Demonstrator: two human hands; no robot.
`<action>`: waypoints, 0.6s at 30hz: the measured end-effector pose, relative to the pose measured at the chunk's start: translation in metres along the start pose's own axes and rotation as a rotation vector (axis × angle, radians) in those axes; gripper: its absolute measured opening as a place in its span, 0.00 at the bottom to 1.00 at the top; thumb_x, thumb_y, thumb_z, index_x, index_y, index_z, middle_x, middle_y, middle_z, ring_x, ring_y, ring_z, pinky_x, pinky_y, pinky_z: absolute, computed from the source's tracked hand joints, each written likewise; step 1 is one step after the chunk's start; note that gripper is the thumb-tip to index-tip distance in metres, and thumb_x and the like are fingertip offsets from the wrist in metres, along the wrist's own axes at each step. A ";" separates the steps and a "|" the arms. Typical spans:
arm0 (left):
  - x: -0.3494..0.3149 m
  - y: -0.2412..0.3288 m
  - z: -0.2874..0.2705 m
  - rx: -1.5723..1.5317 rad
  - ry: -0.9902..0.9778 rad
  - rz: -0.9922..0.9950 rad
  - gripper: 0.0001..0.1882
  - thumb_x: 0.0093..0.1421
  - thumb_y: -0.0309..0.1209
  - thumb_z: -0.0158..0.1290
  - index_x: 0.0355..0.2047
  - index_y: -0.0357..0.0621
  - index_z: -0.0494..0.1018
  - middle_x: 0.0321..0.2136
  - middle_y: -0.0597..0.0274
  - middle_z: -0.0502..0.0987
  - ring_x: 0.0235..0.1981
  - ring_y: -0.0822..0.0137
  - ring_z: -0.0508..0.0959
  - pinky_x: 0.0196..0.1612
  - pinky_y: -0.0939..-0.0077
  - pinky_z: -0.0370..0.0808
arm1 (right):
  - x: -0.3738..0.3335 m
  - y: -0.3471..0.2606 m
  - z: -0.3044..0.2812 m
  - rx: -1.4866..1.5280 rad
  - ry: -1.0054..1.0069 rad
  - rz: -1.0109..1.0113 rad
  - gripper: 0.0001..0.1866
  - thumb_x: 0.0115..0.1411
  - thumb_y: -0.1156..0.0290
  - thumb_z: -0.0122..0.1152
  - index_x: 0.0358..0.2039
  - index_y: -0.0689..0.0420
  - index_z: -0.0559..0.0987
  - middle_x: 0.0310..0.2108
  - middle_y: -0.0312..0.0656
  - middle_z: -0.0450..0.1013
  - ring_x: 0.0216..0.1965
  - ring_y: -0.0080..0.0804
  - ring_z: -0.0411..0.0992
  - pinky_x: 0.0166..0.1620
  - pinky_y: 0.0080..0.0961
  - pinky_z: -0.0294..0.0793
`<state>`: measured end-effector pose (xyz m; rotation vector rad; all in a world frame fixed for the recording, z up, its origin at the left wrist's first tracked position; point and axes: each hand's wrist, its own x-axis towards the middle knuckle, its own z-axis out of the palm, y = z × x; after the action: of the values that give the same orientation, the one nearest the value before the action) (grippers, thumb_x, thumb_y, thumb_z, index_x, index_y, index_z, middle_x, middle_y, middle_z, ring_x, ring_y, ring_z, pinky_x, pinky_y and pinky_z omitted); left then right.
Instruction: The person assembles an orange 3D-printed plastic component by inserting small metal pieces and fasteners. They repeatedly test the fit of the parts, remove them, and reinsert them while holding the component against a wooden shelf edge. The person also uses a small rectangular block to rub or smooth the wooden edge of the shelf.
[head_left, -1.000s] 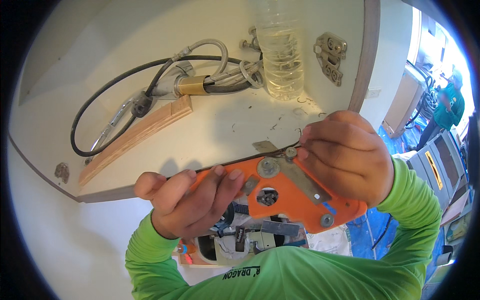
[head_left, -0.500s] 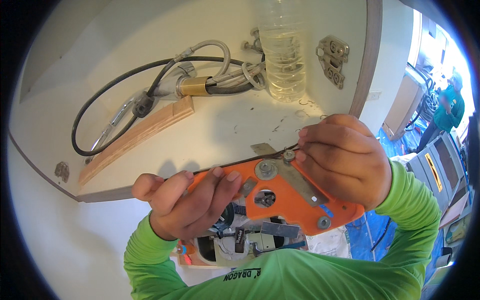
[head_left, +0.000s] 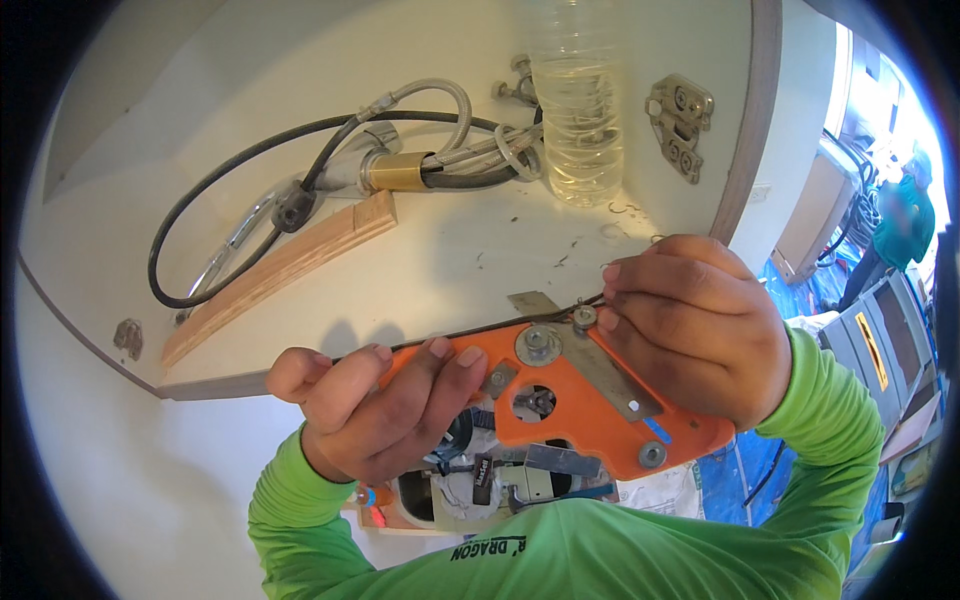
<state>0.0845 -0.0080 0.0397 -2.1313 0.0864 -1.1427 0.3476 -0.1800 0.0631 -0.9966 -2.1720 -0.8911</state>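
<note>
An orange hand tool (head_left: 570, 422), plate-like, with a flat metal blade and several round metal rollers or bolts, lies along the front edge of a white cabinet. The fingers of my left hand (head_left: 385, 405) curl over the tool's left part and the edge. At the tool's right part, my right hand (head_left: 695, 335) is closed, its fingertips pinching beside the upper roller (head_left: 585, 318). A thin dark strip (head_left: 480, 326) runs along the tool's upper side between my hands. Just beyond, a small metal piece (head_left: 532, 303) rests on the cabinet floor.
Inside the cabinet (head_left: 450, 260) are a tap with hoses (head_left: 400, 170), a wooden batten (head_left: 285, 275) and a clear bottle (head_left: 580, 130). A hinge plate (head_left: 680, 128) is on the right wall. Below me are assorted tools (head_left: 490, 480). Another person (head_left: 900, 225) stands far right.
The view has shifted slightly, so the cabinet's contents appear a little farther right. Both hands keep their hold on the orange tool, which looks nearly unmoved.
</note>
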 end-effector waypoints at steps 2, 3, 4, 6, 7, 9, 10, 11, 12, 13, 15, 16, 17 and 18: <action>0.003 0.000 -0.001 -0.025 0.020 -0.032 0.14 0.49 0.39 0.72 0.37 0.60 0.84 0.38 0.87 0.76 0.46 0.72 0.64 0.44 0.66 0.56 | 0.001 -0.001 0.002 -0.002 0.004 -0.007 0.15 0.48 0.76 0.68 0.37 0.67 0.81 0.36 0.47 0.78 0.47 0.47 0.77 0.43 0.42 0.80; 0.005 0.000 -0.002 -0.038 0.032 -0.046 0.14 0.46 0.39 0.75 0.34 0.59 0.84 0.36 0.89 0.75 0.45 0.75 0.63 0.43 0.69 0.54 | 0.003 -0.002 0.003 0.002 0.011 -0.010 0.15 0.48 0.76 0.68 0.37 0.67 0.81 0.36 0.48 0.78 0.47 0.47 0.77 0.43 0.42 0.80; 0.004 -0.001 -0.003 -0.022 0.037 -0.042 0.14 0.47 0.39 0.74 0.34 0.60 0.85 0.36 0.89 0.75 0.45 0.75 0.63 0.43 0.68 0.54 | 0.004 -0.003 0.004 0.007 0.018 -0.013 0.15 0.47 0.76 0.68 0.37 0.67 0.81 0.36 0.48 0.78 0.47 0.47 0.77 0.43 0.42 0.80; 0.001 -0.004 -0.005 0.008 0.049 -0.032 0.13 0.48 0.39 0.73 0.35 0.61 0.85 0.37 0.89 0.75 0.45 0.74 0.63 0.44 0.68 0.55 | 0.008 -0.005 0.005 0.020 0.026 -0.017 0.15 0.47 0.76 0.68 0.37 0.67 0.81 0.37 0.48 0.78 0.47 0.47 0.77 0.43 0.42 0.80; 0.000 -0.005 -0.006 0.008 0.047 -0.028 0.12 0.48 0.39 0.73 0.35 0.62 0.86 0.37 0.89 0.75 0.45 0.74 0.64 0.44 0.67 0.55 | 0.009 -0.006 0.005 0.019 0.022 -0.019 0.15 0.46 0.76 0.68 0.37 0.67 0.81 0.37 0.48 0.78 0.47 0.48 0.77 0.43 0.42 0.80; -0.001 -0.008 -0.011 0.012 0.042 -0.025 0.12 0.49 0.39 0.72 0.35 0.63 0.86 0.38 0.88 0.75 0.45 0.74 0.64 0.44 0.67 0.55 | 0.013 -0.008 0.002 -0.005 -0.015 -0.019 0.16 0.45 0.76 0.68 0.37 0.66 0.81 0.37 0.47 0.78 0.46 0.47 0.76 0.43 0.42 0.79; -0.001 -0.008 -0.013 0.006 0.032 -0.027 0.11 0.49 0.39 0.72 0.34 0.63 0.86 0.37 0.88 0.75 0.45 0.73 0.65 0.44 0.66 0.55 | 0.015 -0.009 0.001 -0.015 -0.035 -0.019 0.16 0.45 0.75 0.68 0.37 0.66 0.81 0.38 0.47 0.78 0.46 0.47 0.76 0.42 0.42 0.79; 0.001 -0.008 -0.016 0.000 0.022 -0.029 0.11 0.49 0.39 0.72 0.34 0.63 0.86 0.37 0.88 0.75 0.45 0.73 0.65 0.45 0.66 0.55 | 0.018 -0.011 -0.005 -0.028 -0.058 -0.009 0.17 0.44 0.75 0.68 0.37 0.65 0.81 0.38 0.46 0.78 0.46 0.47 0.75 0.42 0.42 0.78; 0.001 -0.009 -0.018 -0.007 0.013 -0.030 0.11 0.49 0.39 0.72 0.34 0.63 0.86 0.37 0.88 0.75 0.45 0.73 0.65 0.45 0.65 0.55 | 0.021 -0.014 -0.006 -0.041 -0.062 -0.002 0.17 0.43 0.75 0.69 0.37 0.65 0.81 0.38 0.46 0.78 0.45 0.46 0.75 0.41 0.42 0.77; -0.001 -0.011 -0.019 -0.007 0.032 -0.024 0.11 0.49 0.39 0.72 0.34 0.63 0.86 0.38 0.88 0.75 0.45 0.73 0.65 0.45 0.65 0.55 | 0.024 -0.018 -0.007 -0.053 -0.066 0.005 0.18 0.43 0.74 0.69 0.37 0.64 0.82 0.38 0.45 0.78 0.45 0.46 0.74 0.40 0.42 0.77; -0.007 -0.017 -0.019 -0.010 0.069 -0.010 0.11 0.49 0.40 0.71 0.34 0.63 0.86 0.38 0.88 0.76 0.45 0.73 0.66 0.46 0.65 0.55 | 0.030 -0.024 -0.003 -0.068 -0.045 0.006 0.19 0.41 0.73 0.69 0.37 0.64 0.82 0.37 0.44 0.78 0.44 0.45 0.73 0.40 0.41 0.75; -0.012 -0.020 -0.023 -0.011 0.057 -0.006 0.13 0.49 0.39 0.70 0.37 0.62 0.85 0.40 0.86 0.77 0.46 0.71 0.66 0.46 0.64 0.57 | 0.034 -0.026 0.000 -0.069 -0.041 0.003 0.19 0.40 0.73 0.69 0.37 0.63 0.82 0.37 0.44 0.78 0.44 0.45 0.73 0.39 0.41 0.74; -0.018 -0.023 -0.029 -0.010 0.043 -0.003 0.15 0.50 0.39 0.70 0.40 0.61 0.85 0.41 0.84 0.78 0.47 0.69 0.66 0.47 0.62 0.59 | 0.038 -0.028 0.002 -0.057 -0.047 -0.009 0.20 0.39 0.73 0.69 0.37 0.63 0.82 0.37 0.43 0.78 0.44 0.45 0.73 0.39 0.40 0.74; -0.025 -0.026 -0.031 -0.013 0.034 0.001 0.17 0.51 0.38 0.69 0.43 0.60 0.84 0.43 0.83 0.80 0.48 0.66 0.66 0.47 0.60 0.60 | 0.041 -0.030 0.007 -0.057 -0.047 -0.019 0.21 0.39 0.72 0.68 0.37 0.63 0.82 0.37 0.43 0.78 0.44 0.45 0.73 0.39 0.40 0.74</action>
<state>0.0391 0.0033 0.0493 -2.1240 0.1104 -1.1811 0.2991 -0.1722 0.0785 -1.0361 -2.2099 -0.9516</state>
